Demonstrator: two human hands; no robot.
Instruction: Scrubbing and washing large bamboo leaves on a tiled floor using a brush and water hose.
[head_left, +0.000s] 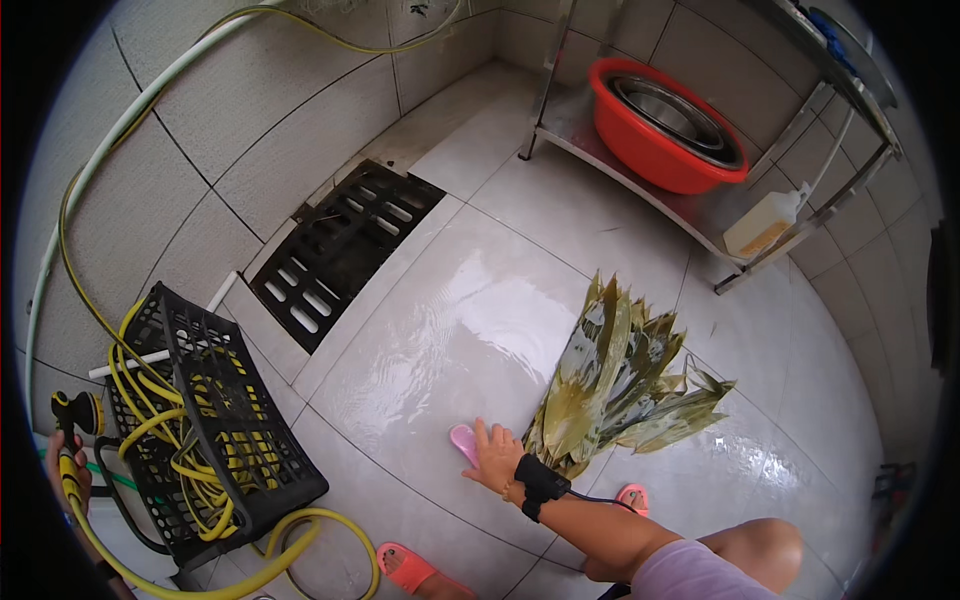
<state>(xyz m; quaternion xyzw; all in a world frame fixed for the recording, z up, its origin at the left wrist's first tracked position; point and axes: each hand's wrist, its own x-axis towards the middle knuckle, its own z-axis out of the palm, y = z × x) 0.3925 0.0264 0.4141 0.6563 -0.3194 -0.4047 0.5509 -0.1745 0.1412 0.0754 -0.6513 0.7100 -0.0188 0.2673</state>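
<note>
A pink plastic handled object, perhaps a scrubbing brush, is in my right hand; the fingers hide part of it. That hand is low over the wet floor, just left of the narrow lower end of a fanned pile of long green-brown leaves. The leaves look wet and shiny. At the far left edge of the view, my left hand grips a black-and-yellow hose spray nozzle. A yellow hose runs from it along the bottom left.
A black plastic crate with coiled hose stands at left. Behind it, a black slotted drain grate lies by the tiled wall. A metal rack at upper right bears a red basin, metal bowls and a plastic jug. Water covers floor tiles.
</note>
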